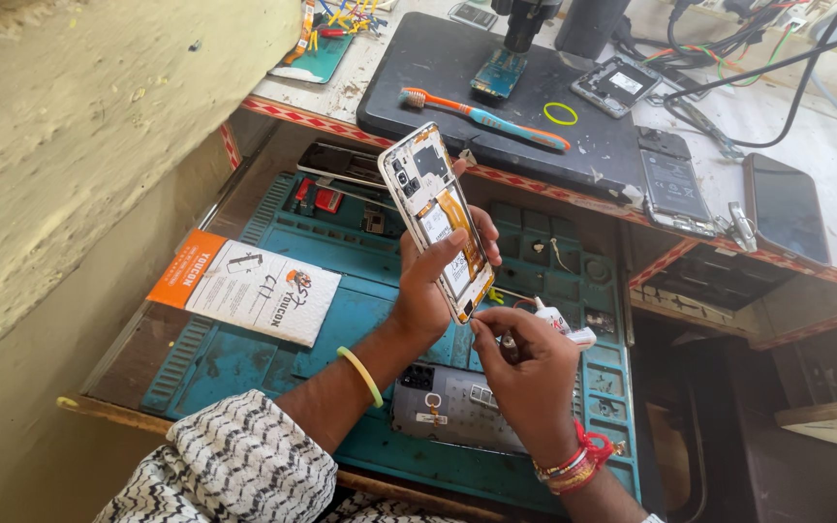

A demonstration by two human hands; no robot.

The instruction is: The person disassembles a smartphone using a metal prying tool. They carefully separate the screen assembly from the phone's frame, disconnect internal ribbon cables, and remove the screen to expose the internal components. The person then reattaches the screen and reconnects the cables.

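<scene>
Your left hand [428, 291] has its fingers wrapped around the lower half of an opened smartphone [436, 218], thumb laid across the exposed inner face and the other fingertips hooked over the far long edge, so the phone stands tilted in the air above the teal repair mat [244, 358]. Your right hand [525, 373] is pinched shut on a small glue tube [559, 324], its thin tip at the phone's bottom corner; whether the tip actually touches the frame is hard to tell from here. With the back cover off, the phone is probably light and stiff along its white frame but delicate inside, where the orange flex cable and board lie bare, so the long edges look like the safe places to grip, not the middle. The frame may be slick under the thumb. Below your wrists a grey back cover [452, 407] lies flat on the mat, and a printed packet [249, 286] rests to the left. On the upper shelf sit a toothbrush [481, 116] on a black pad [457, 73], and another open phone [672, 184].
</scene>
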